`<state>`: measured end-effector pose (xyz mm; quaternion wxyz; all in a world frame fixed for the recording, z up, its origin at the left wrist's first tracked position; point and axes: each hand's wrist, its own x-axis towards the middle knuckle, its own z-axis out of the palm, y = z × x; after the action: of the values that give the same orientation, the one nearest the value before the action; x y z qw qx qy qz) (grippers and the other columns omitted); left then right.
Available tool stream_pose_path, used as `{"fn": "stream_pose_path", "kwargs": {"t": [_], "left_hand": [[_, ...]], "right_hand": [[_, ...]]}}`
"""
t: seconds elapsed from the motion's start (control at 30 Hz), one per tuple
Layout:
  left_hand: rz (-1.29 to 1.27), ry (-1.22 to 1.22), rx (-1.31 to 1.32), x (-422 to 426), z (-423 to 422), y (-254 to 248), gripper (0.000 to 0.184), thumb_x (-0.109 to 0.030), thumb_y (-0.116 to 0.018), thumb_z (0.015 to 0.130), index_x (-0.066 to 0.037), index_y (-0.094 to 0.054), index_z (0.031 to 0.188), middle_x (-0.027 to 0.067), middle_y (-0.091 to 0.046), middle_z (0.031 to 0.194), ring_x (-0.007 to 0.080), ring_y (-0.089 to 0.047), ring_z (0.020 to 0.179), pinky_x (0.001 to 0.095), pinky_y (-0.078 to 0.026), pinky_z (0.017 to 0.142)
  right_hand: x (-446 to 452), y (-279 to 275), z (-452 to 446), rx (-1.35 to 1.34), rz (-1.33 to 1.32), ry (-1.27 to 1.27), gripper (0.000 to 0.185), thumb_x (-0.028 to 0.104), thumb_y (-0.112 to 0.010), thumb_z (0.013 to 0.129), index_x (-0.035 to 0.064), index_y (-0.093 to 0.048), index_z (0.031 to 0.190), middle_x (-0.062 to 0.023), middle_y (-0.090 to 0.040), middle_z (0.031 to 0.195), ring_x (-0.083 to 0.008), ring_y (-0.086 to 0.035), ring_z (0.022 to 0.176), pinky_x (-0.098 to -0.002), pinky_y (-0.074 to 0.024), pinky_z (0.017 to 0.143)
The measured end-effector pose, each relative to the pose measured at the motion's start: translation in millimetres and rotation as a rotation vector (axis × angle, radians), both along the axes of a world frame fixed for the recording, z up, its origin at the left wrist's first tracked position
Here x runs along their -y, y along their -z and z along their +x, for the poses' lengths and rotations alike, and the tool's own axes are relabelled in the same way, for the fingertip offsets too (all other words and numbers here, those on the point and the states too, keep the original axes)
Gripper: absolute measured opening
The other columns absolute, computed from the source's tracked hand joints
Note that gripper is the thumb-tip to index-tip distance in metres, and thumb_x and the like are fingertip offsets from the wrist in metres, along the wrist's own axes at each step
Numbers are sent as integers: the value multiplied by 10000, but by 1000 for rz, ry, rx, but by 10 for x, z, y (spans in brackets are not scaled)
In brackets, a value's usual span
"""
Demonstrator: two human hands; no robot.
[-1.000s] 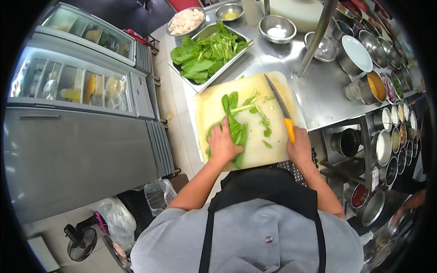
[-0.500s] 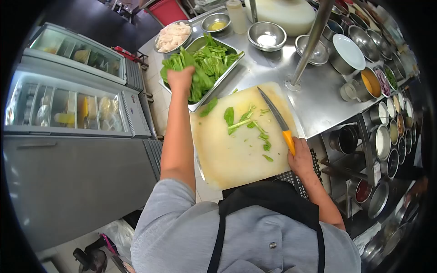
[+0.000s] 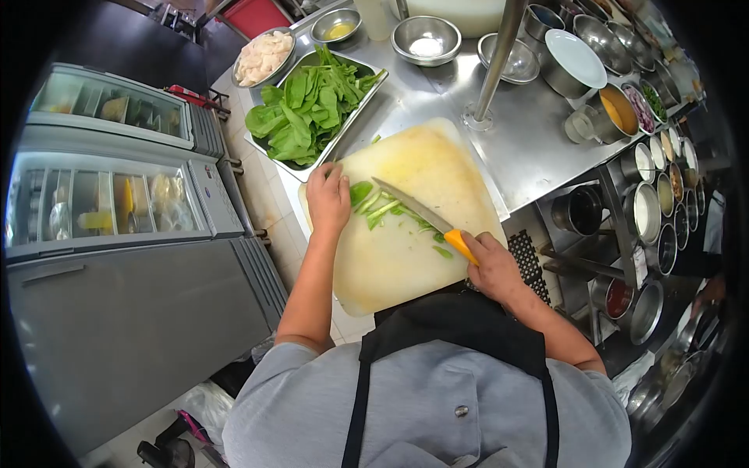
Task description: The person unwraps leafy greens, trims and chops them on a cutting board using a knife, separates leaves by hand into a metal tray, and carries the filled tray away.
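Note:
A kitchen knife (image 3: pixel 417 209) with an orange handle is in my right hand (image 3: pixel 495 265), its fingers wrapped round the handle. The blade slants across the white cutting board (image 3: pixel 390 273), against a small heap of green stalk and leaf scraps (image 3: pixel 378 207). My left hand (image 3: pixel 328 199) is at the board's left edge, just below the near corner of the metal tray, with its fingers loosely apart and nothing visible in them. Leafy greens (image 3: pixel 300 113) fill the metal tray (image 3: pixel 353 117) beyond the board.
Behind the tray stand a bowl of pale raw pieces (image 3: pixel 264 57) and a bowl of yellow liquid (image 3: pixel 337 28). A metal post (image 3: pixel 495 70) rises from the steel counter (image 3: pixel 538 140). Glass-topped freezers (image 3: pixel 117 195) line the left; sauce containers (image 3: pixel 646 210) crowd the right.
My left hand has left the greens in the tray and come back to the board's edge. The knife has swung left in my right hand, pushing the scraps together.

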<state>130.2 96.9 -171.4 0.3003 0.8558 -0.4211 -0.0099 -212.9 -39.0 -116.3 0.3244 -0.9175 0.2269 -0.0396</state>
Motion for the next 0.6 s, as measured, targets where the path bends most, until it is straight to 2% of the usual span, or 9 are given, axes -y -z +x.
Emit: {"fn": "stream_pose_path", "kwargs": {"t": [0.03, 0.13, 0.2, 0.27, 0.37, 0.43, 0.5, 0.57, 0.6], "left_hand": [[61, -77, 189, -27, -49, 68, 429, -236, -634, 894, 6, -573, 1242, 192, -548, 1309, 381, -469, 1236, 482, -329, 1072], [170, -189, 442, 73, -323, 317, 508, -287, -604, 908, 15, -519, 1309, 201, -500, 1371, 393, -411, 1293, 509, -267, 1113], [83, -145, 281, 119, -407, 352, 576, -341, -604, 893, 2, -491, 1341, 226, -464, 1389, 409, -394, 1293, 530, -237, 1126], [-48, 83, -35, 229, -673, 331, 619, -364, -639, 858, -2, -496, 1340, 230, -471, 1336, 392, -409, 1268, 522, -234, 1133], [-30, 195, -89, 322, -1307, 6, 664, -412, -690, 807, -27, -519, 1321, 215, -476, 1257, 383, -410, 1249, 567, -217, 1128], [44, 177, 92, 358, -1624, -128, 657, -425, -749, 753, -67, -579, 1278, 199, -483, 1213, 393, -424, 1210, 596, -248, 1080], [40, 177, 119, 373, -1784, -52, 664, -446, -773, 718, -85, -603, 1250, 198, -477, 1214, 397, -424, 1207, 614, -245, 1068], [0, 178, 111, 413, -1857, 177, 635, -463, -810, 662, -114, -645, 1166, 187, -460, 1216, 380, -412, 1231, 665, -208, 1083], [7, 179, 111, 422, -1862, 215, 635, -463, -810, 662, -114, -645, 1166, 187, -460, 1216, 380, -412, 1231, 665, -208, 1083]], "right_hand": [[4, 9, -26, -2, -3, -5, 574, 47, -599, 772, 61, -528, 1342, -130, -534, 983, -317, -589, 897, -409, -522, 757], [119, 97, -50, 35, -127, 91, 577, 54, -608, 776, 61, -523, 1347, -129, -532, 989, -316, -588, 902, -408, -522, 758], [295, 186, 42, 5, -277, 139, 583, 76, -628, 787, 62, -511, 1358, -130, -527, 999, -317, -587, 899, -409, -518, 751], [443, 316, 144, 15, -315, 116, 572, 88, -632, 795, 63, -514, 1354, -133, -529, 1002, -319, -587, 890, -411, -515, 745], [481, 226, 238, 155, -442, 90, 537, 114, -649, 804, 59, -536, 1327, -134, -544, 1001, -322, -587, 872, -411, -510, 736], [427, 238, 167, 281, -518, 91, 515, 129, -663, 804, 55, -555, 1303, -131, -558, 996, -322, -587, 864, -410, -510, 733], [262, 379, -93, 300, -190, -112, 367, 138, -684, 800, 26, -645, 1147, -116, -623, 928, -324, -609, 837, -402, -516, 731], [31, 146, -357, -25, 354, -100, 220, 145, -688, 813, -2, -683, 975, -107, -664, 838, -291, -647, 784, -379, -531, 718], [-13, 157, -436, -24, 360, -99, 220, 145, -688, 813, -2, -683, 975, -107, -664, 838, -291, -647, 784, -379, -531, 718]]}}
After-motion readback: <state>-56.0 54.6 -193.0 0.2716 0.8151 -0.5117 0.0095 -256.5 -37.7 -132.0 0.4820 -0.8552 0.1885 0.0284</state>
